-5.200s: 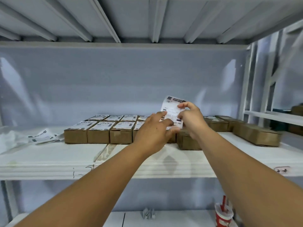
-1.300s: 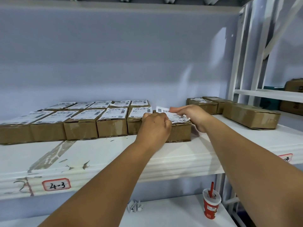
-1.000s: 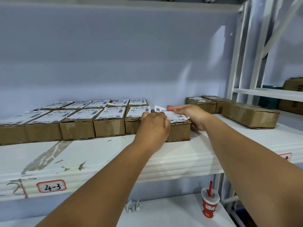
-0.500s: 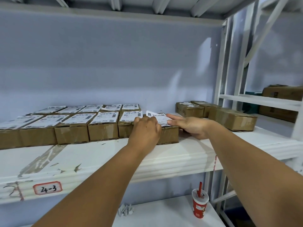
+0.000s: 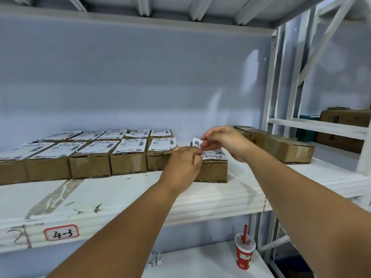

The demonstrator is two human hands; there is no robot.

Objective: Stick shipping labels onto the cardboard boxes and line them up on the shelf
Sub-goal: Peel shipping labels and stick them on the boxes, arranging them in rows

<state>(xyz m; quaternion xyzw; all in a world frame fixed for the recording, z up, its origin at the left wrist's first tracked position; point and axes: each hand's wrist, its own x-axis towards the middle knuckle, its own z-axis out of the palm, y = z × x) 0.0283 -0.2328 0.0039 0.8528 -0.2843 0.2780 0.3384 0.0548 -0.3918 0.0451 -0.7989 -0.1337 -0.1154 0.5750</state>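
Note:
A white shipping label (image 5: 212,153) lies on top of a small cardboard box (image 5: 213,169) at the right end of the front row on the white shelf (image 5: 124,195). Its far left corner curls up. My right hand (image 5: 224,142) pinches that raised corner from above. My left hand (image 5: 183,166) is curled at the box's near left edge, fingertips on the label's edge. Several labelled boxes (image 5: 128,157) stand in two rows to the left. Unlabelled brown boxes (image 5: 285,148) lie to the right.
The shelf front carries a red-framed tag "4-3" (image 5: 61,232). On the lower shelf stand a red paper cup with a straw (image 5: 244,251) and a crumpled scrap of paper (image 5: 154,260). White uprights (image 5: 271,101) close the bay on the right, with more boxes (image 5: 344,118) beyond.
The label came down from mid-air onto the box top. My right hand, flat on the label half a second ago, has risen and now pinches its far corner.

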